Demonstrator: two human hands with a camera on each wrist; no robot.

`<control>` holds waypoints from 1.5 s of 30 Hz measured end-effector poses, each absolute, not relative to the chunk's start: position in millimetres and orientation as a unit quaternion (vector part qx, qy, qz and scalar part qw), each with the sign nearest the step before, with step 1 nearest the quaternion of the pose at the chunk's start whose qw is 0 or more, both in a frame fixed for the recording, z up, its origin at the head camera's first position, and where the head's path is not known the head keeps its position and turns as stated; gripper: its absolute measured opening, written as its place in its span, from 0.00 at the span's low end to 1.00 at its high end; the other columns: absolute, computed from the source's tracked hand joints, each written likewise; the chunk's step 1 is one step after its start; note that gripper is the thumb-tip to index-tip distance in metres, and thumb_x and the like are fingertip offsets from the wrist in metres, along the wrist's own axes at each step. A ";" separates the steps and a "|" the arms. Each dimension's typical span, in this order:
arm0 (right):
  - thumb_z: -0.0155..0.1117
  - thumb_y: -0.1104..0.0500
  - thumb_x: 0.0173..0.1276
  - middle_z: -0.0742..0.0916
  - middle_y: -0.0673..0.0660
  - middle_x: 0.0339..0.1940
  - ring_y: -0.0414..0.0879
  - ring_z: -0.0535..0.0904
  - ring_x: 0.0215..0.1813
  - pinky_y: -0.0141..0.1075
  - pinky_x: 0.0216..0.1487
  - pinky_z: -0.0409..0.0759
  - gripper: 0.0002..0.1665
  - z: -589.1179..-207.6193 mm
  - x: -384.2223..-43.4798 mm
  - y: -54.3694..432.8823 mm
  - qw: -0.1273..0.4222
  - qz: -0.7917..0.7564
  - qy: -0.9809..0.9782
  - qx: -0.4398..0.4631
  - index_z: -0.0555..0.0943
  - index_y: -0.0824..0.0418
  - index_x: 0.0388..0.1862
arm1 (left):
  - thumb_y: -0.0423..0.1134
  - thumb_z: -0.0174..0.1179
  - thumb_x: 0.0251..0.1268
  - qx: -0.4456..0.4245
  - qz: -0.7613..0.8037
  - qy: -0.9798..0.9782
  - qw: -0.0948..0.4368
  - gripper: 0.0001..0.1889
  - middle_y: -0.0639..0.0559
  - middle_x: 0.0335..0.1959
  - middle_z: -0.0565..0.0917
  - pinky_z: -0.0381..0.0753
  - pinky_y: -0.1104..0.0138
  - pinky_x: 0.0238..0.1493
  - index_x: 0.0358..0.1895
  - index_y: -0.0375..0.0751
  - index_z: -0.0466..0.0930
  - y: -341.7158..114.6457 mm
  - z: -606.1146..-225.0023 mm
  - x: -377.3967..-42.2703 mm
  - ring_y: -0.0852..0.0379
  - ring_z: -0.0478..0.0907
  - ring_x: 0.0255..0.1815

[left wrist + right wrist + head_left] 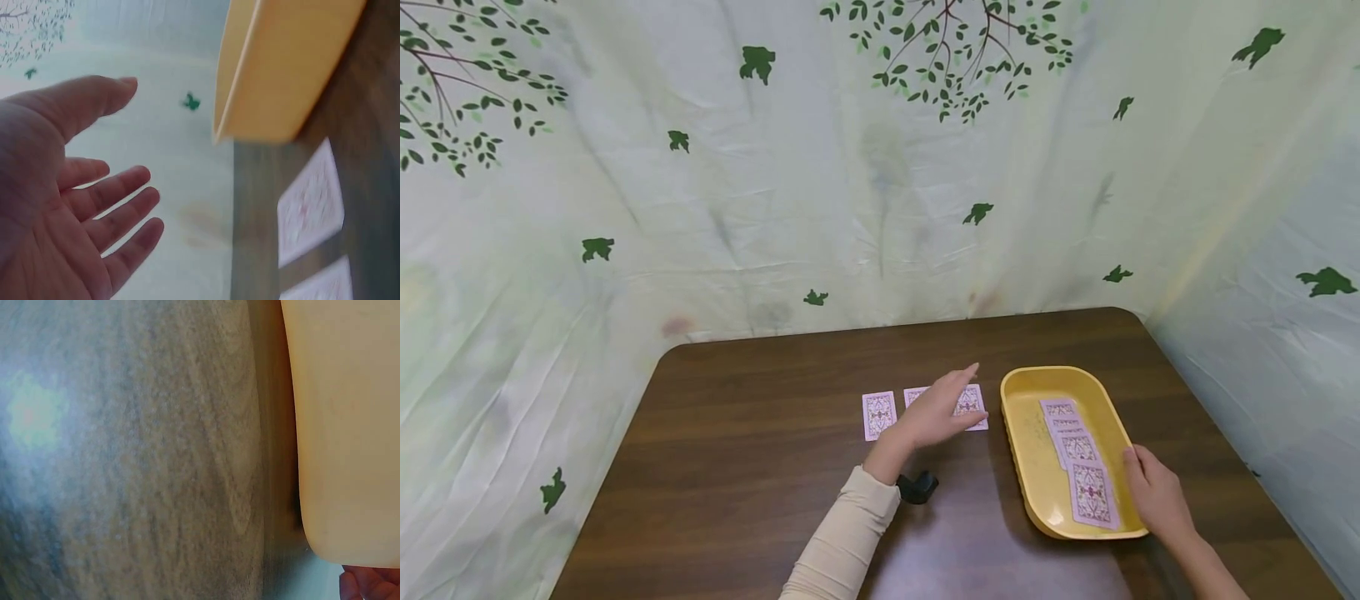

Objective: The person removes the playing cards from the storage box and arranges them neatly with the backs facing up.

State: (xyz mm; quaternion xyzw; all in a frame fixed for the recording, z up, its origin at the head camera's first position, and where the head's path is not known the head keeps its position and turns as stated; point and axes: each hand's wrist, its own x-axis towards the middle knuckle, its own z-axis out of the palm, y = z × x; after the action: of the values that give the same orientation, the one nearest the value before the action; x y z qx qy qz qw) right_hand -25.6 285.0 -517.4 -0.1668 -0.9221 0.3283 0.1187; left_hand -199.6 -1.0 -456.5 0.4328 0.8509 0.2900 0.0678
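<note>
My left hand (934, 414) hovers over a row of playing cards, its fingers extended and nothing held, as the left wrist view also shows with the palm (56, 244). A face-down card (880, 416) lies left of it. Another card (913, 395) is mostly hidden behind the hand, and a third card (972, 405) shows past its fingers. My right hand (1159, 493) grips the right rim of a yellow tray (1024, 467), thumb on the rim. Fingertips (369, 584) appear at the tray's edge in the right wrist view. Several overlapping cards (1092, 493) lie face down inside the tray.
The brown wooden table (737, 467) has a rounded far edge close to a leaf-patterned curtain (880, 208). More curtain hangs along the right side. A black wrist device (917, 487) is on my left wrist.
</note>
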 end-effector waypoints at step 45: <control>0.38 0.57 0.75 0.80 0.72 0.38 0.61 0.76 0.35 0.52 0.33 0.70 0.21 -510.3 -25.4 282.9 0.140 0.318 -0.924 -0.160 0.72 0.73 0.48 | 0.57 0.64 0.51 0.494 0.057 0.862 0.095 0.35 0.63 0.50 0.73 0.70 0.74 0.42 0.64 0.55 0.66 137.3 -484.1 -100.2 0.68 0.71 0.47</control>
State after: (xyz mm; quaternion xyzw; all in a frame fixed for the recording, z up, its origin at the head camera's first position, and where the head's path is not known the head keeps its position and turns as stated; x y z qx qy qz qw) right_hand -25.4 282.9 -510.3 -0.1601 -0.9238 0.3184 0.1397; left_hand -100.2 137.3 -484.1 0.4944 0.8622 0.0570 0.0948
